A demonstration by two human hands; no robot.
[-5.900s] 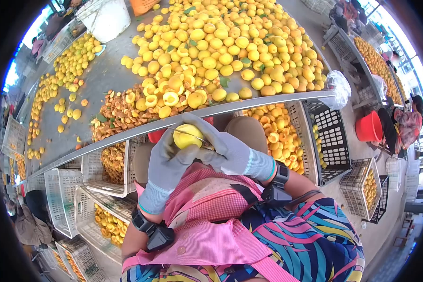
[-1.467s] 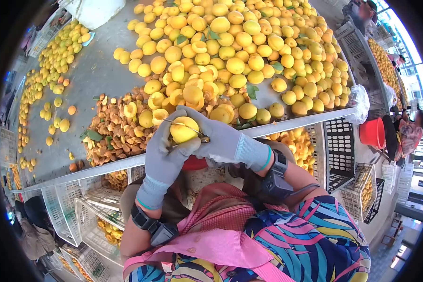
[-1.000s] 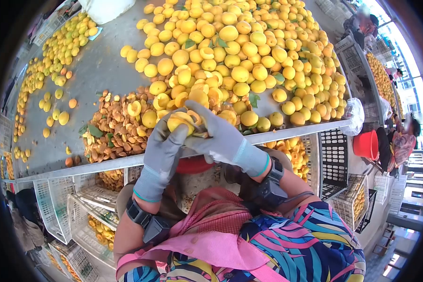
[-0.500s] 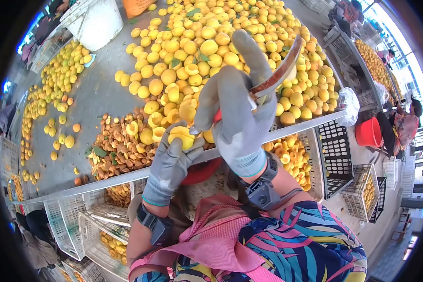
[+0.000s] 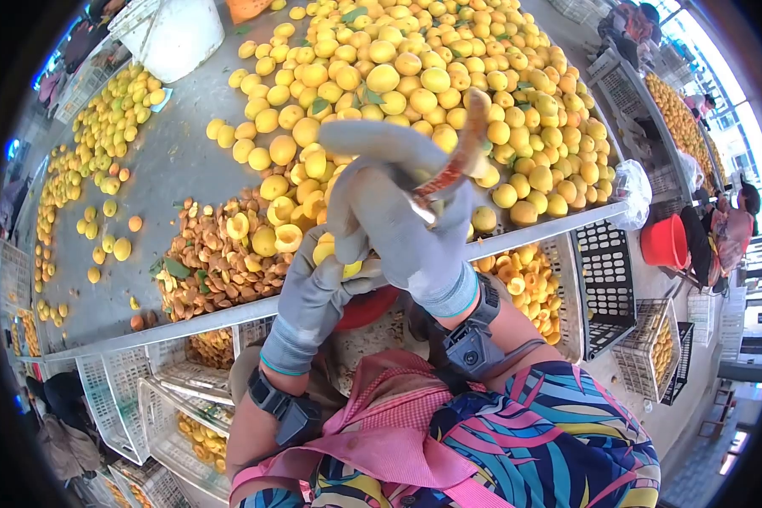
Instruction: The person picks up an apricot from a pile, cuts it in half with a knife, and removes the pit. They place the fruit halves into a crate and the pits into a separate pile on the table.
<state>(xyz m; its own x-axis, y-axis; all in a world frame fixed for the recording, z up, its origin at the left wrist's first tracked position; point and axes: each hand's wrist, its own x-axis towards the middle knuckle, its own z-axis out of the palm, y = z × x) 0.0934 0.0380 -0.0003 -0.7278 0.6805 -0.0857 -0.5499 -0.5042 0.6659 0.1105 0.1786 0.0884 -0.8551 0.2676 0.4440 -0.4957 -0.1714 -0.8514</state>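
Note:
My gloved left hand [image 5: 303, 292] is closed around a yellow apricot [image 5: 323, 248] above the table's front edge. Against that fruit presses my gloved right hand [image 5: 419, 241], its fingers wrapped round a curved hand tool [image 5: 459, 161]. A worn red-brown arm of the tool sticks up past the hand, with a bright metal piece at its base; the working end is hidden by the fingers. Just beyond both hands lies a large pile of whole apricots [image 5: 381, 80]. Left of them is a heap of brown apricot pits [image 5: 216, 271], with a few halved apricots [image 5: 288, 238] beside it.
Below the table's metal edge [image 5: 161, 336] stand a crate of apricot halves [image 5: 525, 284], a black crate [image 5: 603, 275] and white crates [image 5: 114, 398]. A white bucket [image 5: 173, 42] stands at the back left. A red bucket [image 5: 665, 240] is near a seated person at right.
My right hand has moved left and down, closer over the apricot, and its raised finger has swung left. The tool's curved arm has shifted left and now stands more upright.

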